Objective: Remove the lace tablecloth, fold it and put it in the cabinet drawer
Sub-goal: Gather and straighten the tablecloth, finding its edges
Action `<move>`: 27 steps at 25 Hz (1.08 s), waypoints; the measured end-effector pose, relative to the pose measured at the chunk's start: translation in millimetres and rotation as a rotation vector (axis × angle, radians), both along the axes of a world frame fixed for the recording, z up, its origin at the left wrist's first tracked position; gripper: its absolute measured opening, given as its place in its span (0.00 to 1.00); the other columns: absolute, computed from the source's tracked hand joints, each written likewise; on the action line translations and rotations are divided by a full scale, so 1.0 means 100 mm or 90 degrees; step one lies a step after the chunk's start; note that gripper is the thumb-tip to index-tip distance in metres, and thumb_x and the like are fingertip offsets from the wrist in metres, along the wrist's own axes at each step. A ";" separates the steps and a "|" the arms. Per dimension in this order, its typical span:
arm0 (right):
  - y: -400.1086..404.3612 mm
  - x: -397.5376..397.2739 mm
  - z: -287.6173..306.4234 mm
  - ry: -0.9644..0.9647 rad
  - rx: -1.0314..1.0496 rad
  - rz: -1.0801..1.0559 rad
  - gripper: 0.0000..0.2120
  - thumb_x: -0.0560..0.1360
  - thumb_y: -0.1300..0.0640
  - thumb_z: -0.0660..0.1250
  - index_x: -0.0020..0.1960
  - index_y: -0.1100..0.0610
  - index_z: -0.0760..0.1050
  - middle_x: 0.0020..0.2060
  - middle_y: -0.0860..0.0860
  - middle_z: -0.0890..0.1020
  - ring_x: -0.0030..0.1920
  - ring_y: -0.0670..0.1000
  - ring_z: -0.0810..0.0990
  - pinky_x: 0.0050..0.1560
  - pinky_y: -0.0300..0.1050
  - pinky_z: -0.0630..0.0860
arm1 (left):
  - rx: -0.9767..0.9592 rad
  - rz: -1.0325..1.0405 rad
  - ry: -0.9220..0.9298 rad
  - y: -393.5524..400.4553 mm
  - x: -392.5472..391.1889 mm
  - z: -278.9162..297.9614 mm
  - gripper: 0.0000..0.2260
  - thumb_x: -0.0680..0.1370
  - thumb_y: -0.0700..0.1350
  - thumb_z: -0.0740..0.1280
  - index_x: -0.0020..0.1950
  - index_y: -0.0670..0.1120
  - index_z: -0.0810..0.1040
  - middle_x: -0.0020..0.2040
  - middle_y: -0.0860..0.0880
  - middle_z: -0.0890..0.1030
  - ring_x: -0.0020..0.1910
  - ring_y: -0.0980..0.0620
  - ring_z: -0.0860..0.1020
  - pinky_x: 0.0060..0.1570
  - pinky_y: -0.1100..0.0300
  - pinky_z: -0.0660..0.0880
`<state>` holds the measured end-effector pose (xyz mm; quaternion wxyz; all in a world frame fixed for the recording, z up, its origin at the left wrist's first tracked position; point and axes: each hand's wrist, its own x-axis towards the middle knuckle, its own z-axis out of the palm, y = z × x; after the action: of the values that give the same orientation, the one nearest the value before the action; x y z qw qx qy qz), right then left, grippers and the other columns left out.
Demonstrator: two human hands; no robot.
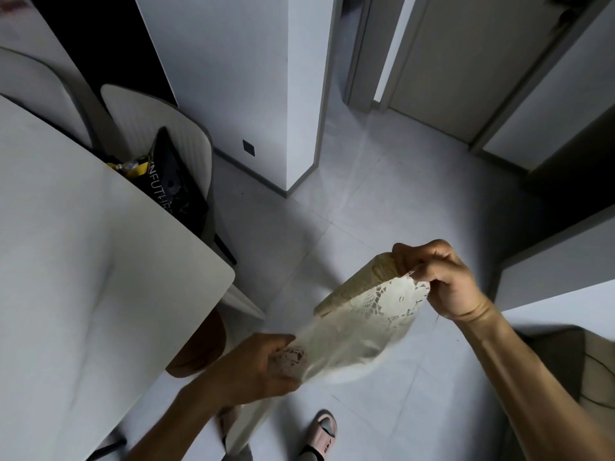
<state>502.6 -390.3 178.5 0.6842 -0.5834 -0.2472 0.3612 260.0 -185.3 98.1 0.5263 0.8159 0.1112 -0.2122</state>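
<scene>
The cream lace tablecloth (362, 324) hangs in the air over the floor, stretched between both hands and blurred in its lower part. My left hand (263, 364) grips its lower left end, fingers closed on bunched lace. My right hand (439, 277) pinches the upper right corner, where a folded, woven-looking edge shows. The cloth is off the white table (83, 261), which stands bare at the left. No cabinet or drawer can be made out for certain.
A padded chair (159, 128) behind the table holds a black bag (173, 184). A white wall corner (293, 128) juts out ahead, with doors (459, 61) beyond. A brown stool (203, 344) sits under the table's edge. Grey furniture (565, 294) is at right. My slippered foot (321, 434) stands below.
</scene>
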 end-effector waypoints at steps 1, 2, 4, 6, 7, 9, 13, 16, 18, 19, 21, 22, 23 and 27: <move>-0.01 -0.03 0.00 0.023 0.013 0.019 0.11 0.56 0.70 0.59 0.22 0.59 0.60 0.24 0.52 0.61 0.29 0.54 0.57 0.32 0.41 0.59 | 0.048 -0.016 0.053 -0.03 -0.04 -0.23 0.20 0.64 0.65 0.71 0.54 0.63 0.76 0.47 0.65 0.80 0.42 0.74 0.76 0.39 0.79 0.72; -0.02 -0.06 0.00 0.046 0.027 0.038 0.11 0.56 0.68 0.60 0.22 0.58 0.60 0.24 0.49 0.63 0.29 0.57 0.57 0.34 0.46 0.60 | 0.096 -0.025 0.095 -0.07 -0.08 -0.47 0.20 0.65 0.65 0.71 0.53 0.59 0.77 0.44 0.63 0.79 0.38 0.74 0.75 0.35 0.79 0.70; -0.08 -0.10 0.00 0.093 0.050 0.083 0.13 0.55 0.65 0.63 0.23 0.58 0.58 0.25 0.48 0.63 0.29 0.63 0.55 0.36 0.59 0.59 | 0.164 -0.023 0.141 -0.14 -0.18 -0.86 0.18 0.69 0.63 0.71 0.52 0.53 0.80 0.38 0.62 0.76 0.34 0.69 0.75 0.34 0.77 0.70; -0.18 -0.10 0.01 0.142 0.053 0.134 0.20 0.55 0.62 0.69 0.25 0.61 0.55 0.26 0.49 0.62 0.28 0.66 0.56 0.32 0.63 0.61 | 0.168 0.023 0.124 -0.15 -0.25 -1.12 0.16 0.74 0.57 0.70 0.54 0.47 0.82 0.41 0.59 0.78 0.39 0.65 0.76 0.44 0.67 0.77; -0.22 -0.09 0.01 0.161 0.053 0.157 0.23 0.57 0.61 0.71 0.25 0.61 0.54 0.27 0.49 0.64 0.28 0.64 0.57 0.29 0.59 0.61 | 0.164 0.056 0.100 -0.13 -0.26 -1.19 0.15 0.76 0.55 0.69 0.55 0.45 0.82 0.45 0.57 0.80 0.44 0.61 0.78 0.49 0.64 0.77; -0.28 -0.07 0.04 0.192 0.066 0.184 0.23 0.59 0.59 0.71 0.26 0.59 0.54 0.27 0.48 0.69 0.26 0.57 0.54 0.29 0.48 0.57 | 0.195 0.088 0.012 -0.08 -0.18 -1.20 0.12 0.78 0.51 0.69 0.53 0.45 0.83 0.49 0.53 0.83 0.49 0.56 0.81 0.49 0.66 0.75; -0.30 -0.05 0.08 0.232 0.099 0.167 0.17 0.59 0.63 0.66 0.28 0.55 0.56 0.30 0.49 0.69 0.26 0.53 0.53 0.32 0.42 0.64 | 0.207 -0.039 -0.193 -0.06 0.22 -0.95 0.06 0.76 0.44 0.71 0.51 0.47 0.85 0.58 0.49 0.82 0.59 0.51 0.78 0.61 0.56 0.74; -0.29 -0.05 0.07 0.240 0.090 0.121 0.13 0.56 0.65 0.59 0.28 0.55 0.54 0.29 0.51 0.64 0.28 0.53 0.53 0.35 0.41 0.69 | 0.202 -0.181 -0.287 -0.19 0.49 -0.71 0.07 0.74 0.47 0.72 0.49 0.49 0.86 0.72 0.53 0.71 0.73 0.56 0.63 0.74 0.58 0.57; -0.30 -0.05 0.05 0.244 0.087 0.106 0.13 0.56 0.65 0.58 0.27 0.54 0.53 0.29 0.53 0.61 0.29 0.53 0.55 0.35 0.41 0.69 | 0.219 -0.279 -0.357 -0.39 0.66 -0.59 0.12 0.73 0.52 0.70 0.51 0.47 0.86 0.72 0.53 0.72 0.74 0.61 0.59 0.75 0.65 0.51; -0.31 -0.05 0.03 0.247 0.090 0.103 0.13 0.56 0.65 0.58 0.27 0.54 0.53 0.29 0.53 0.61 0.30 0.53 0.56 0.35 0.42 0.68 | 0.211 -0.317 -0.368 -0.50 0.72 -0.54 0.17 0.73 0.54 0.68 0.54 0.44 0.84 0.69 0.51 0.76 0.72 0.61 0.62 0.75 0.65 0.54; -0.35 -0.02 -0.01 0.254 0.092 0.097 0.13 0.56 0.65 0.58 0.28 0.54 0.54 0.29 0.52 0.61 0.30 0.53 0.56 0.35 0.42 0.68 | 0.157 -0.328 -0.294 -0.66 0.81 -0.44 0.20 0.73 0.54 0.68 0.59 0.44 0.80 0.61 0.48 0.81 0.64 0.56 0.73 0.70 0.58 0.68; -0.38 0.01 -0.03 0.256 0.088 0.094 0.12 0.56 0.65 0.58 0.28 0.54 0.54 0.29 0.52 0.62 0.30 0.53 0.56 0.35 0.42 0.68 | 0.129 -0.305 -0.239 -0.68 0.83 -0.40 0.18 0.72 0.52 0.71 0.59 0.45 0.79 0.57 0.48 0.82 0.58 0.52 0.77 0.63 0.54 0.74; -0.42 0.04 -0.05 0.256 0.081 0.092 0.12 0.57 0.65 0.58 0.28 0.55 0.54 0.29 0.51 0.64 0.30 0.53 0.56 0.36 0.43 0.68 | 0.098 -0.290 -0.191 -0.67 0.83 -0.36 0.16 0.70 0.49 0.72 0.56 0.45 0.80 0.53 0.48 0.83 0.52 0.51 0.80 0.56 0.52 0.78; -0.56 0.13 -0.19 0.201 0.013 0.083 0.10 0.55 0.64 0.59 0.26 0.56 0.57 0.28 0.53 0.68 0.27 0.53 0.58 0.33 0.41 0.65 | 0.012 -0.295 -0.071 -0.50 0.80 -0.32 0.13 0.66 0.48 0.70 0.45 0.40 0.83 0.47 0.46 0.84 0.46 0.50 0.81 0.48 0.47 0.79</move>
<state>515.6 -446.6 159.7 0.6955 -0.4954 -0.1774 0.4893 340.0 -235.6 65.6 0.4612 0.8349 -0.1068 -0.2807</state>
